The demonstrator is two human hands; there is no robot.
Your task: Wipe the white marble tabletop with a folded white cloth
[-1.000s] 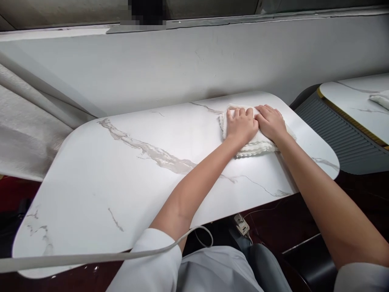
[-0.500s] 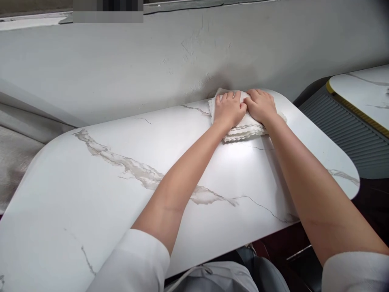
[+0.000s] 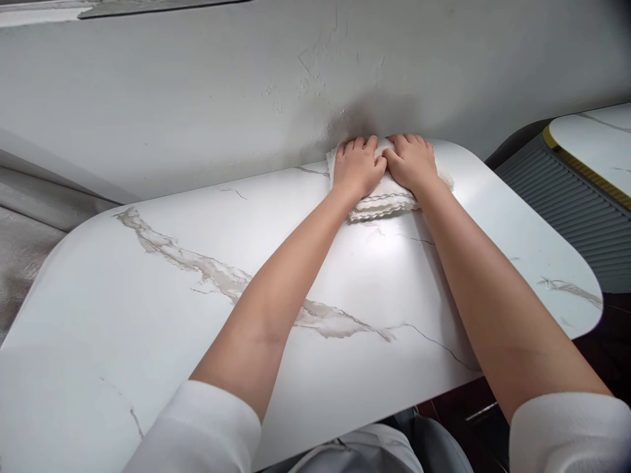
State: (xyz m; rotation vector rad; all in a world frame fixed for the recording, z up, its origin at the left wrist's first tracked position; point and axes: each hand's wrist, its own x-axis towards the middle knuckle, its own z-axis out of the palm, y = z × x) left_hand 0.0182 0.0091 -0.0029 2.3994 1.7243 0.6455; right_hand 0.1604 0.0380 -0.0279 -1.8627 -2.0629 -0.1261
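Note:
A folded white cloth (image 3: 382,200) lies at the far edge of a white marble-patterned table (image 3: 172,309), right against the grey wall. My left hand (image 3: 359,165) presses flat on the cloth's left part, fingers stretched toward the wall. My right hand (image 3: 410,161) lies flat beside it on the cloth's right part, thumbs touching. Both arms reach across the tabletop. Most of the cloth is hidden under the two hands.
A grey plastered wall (image 3: 221,92) rises directly behind the table. A second marble table with a gold rim (image 3: 596,148) stands at the right, above a ribbed grey panel (image 3: 566,210). Pale fabric (image 3: 29,223) hangs at the left.
Both hands have pushed the cloth away from me across the table until it reached the wall. The view has leaned forward with them.

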